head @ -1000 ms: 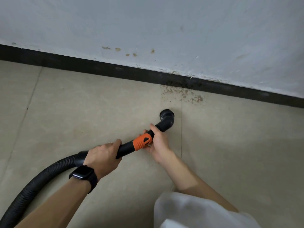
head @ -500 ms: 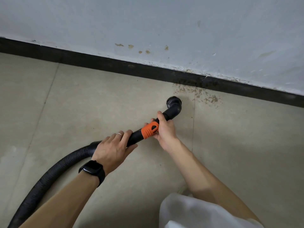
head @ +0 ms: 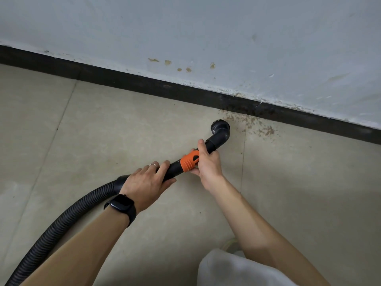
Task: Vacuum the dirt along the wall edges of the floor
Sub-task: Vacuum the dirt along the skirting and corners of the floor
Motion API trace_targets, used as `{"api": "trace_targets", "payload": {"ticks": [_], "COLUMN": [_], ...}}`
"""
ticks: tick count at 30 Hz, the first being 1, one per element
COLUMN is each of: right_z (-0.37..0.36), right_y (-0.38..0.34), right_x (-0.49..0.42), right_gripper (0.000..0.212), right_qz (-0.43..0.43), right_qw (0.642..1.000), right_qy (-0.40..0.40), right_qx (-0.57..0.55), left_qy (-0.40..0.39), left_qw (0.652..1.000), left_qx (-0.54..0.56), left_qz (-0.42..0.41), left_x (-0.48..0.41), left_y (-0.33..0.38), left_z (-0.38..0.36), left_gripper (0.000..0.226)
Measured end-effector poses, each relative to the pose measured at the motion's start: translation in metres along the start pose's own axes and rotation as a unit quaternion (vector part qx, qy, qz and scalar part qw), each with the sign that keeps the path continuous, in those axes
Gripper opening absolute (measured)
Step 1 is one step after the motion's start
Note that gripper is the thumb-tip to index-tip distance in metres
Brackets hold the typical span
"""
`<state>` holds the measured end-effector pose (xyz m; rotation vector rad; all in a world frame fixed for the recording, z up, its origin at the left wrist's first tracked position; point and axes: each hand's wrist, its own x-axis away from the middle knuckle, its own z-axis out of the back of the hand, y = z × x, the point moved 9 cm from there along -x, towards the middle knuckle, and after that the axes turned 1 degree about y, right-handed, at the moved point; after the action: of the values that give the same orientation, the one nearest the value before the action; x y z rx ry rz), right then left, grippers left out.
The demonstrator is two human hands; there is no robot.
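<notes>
Step in hand: bringing the nozzle to the soiled patch at the wall edge.

The black rigid plastic vacuum wand, fitted with an orange plastic collar, runs diagonally across centre frame. The left hand holds it at the hose end, fingers laid over the top and thumb beneath. The right hand is curled round it just past the collar, thumb lying along the tube.

The round black bristle nozzle sits right of centre, at the left margin of the scattered brown dirt. That dirt lies on the beige tiled floor against the black skirting board. Most of it appears uncollected, to the nozzle's right. Whether the bristles touch the floor cannot be determined.

Judgement: the next move calls for sweeping the nozzle rightward, tight into the skirting, with the ribbed black hose at lower left allowed slack.
</notes>
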<state>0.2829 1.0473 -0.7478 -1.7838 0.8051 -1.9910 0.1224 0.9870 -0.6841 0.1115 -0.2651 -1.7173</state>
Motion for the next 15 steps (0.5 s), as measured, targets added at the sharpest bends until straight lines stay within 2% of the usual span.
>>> {"api": "trace_targets", "payload": {"ticks": [7, 15], "right_z": [-0.002, 0.004], "right_y": [-0.019, -0.03], "right_x": [-0.011, -0.019], "right_gripper": [0.05, 0.037], "right_qz": [0.017, 0.01], "right_qw": [1.0, 0.999], "right_qy": [0.01, 0.004], "right_qx": [0.009, -0.038], "left_qy": [-0.011, -0.014], "left_qw": [1.0, 1.0], "left_qx": [0.011, -0.016], "left_qz": [-0.004, -0.016], "left_x": [-0.021, -0.038], "left_y": [-0.001, 0.004], "left_z": [0.003, -0.004], "left_gripper": [0.049, 0.053]}}
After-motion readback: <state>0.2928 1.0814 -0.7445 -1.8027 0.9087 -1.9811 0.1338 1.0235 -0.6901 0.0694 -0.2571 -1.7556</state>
